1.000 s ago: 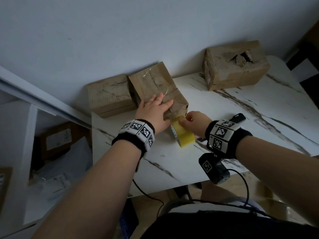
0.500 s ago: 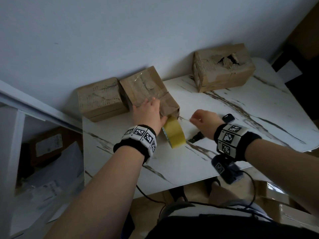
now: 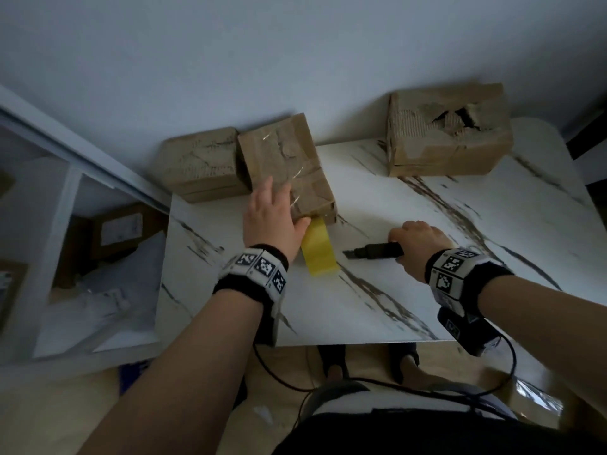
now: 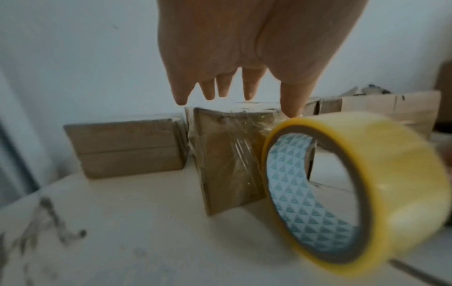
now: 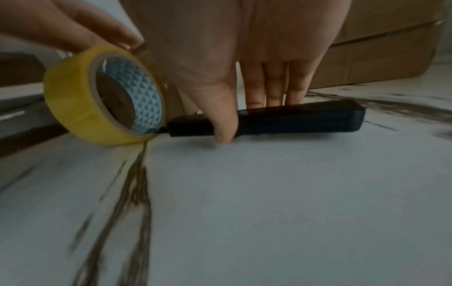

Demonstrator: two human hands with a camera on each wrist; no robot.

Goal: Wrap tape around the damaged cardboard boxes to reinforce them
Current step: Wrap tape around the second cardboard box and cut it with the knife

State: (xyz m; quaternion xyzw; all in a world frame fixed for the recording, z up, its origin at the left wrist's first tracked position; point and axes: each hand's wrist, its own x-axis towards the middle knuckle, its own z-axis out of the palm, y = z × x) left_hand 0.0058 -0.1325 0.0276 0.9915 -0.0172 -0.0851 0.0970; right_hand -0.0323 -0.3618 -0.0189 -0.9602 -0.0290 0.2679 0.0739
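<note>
Three worn cardboard boxes stand at the back of the table. The middle box carries clear tape round its near end. My left hand lies flat on top of it, fingers straight, thumb by the yellow tape roll. The roll stands on edge against the box's near corner, a strip running up to it. My right hand pinches a black utility knife lying on the table, thumb in front, fingers behind. A torn box sits far right.
The third box touches the middle one on its left. The marble-patterned table ends close in front of me. A white shelf unit holding parcels stands to the left. Black cables hang below the wrists.
My right hand let go of the tape roll and moved right onto the black knife. My left hand stayed on the middle box, and the roll now stands alone beside it.
</note>
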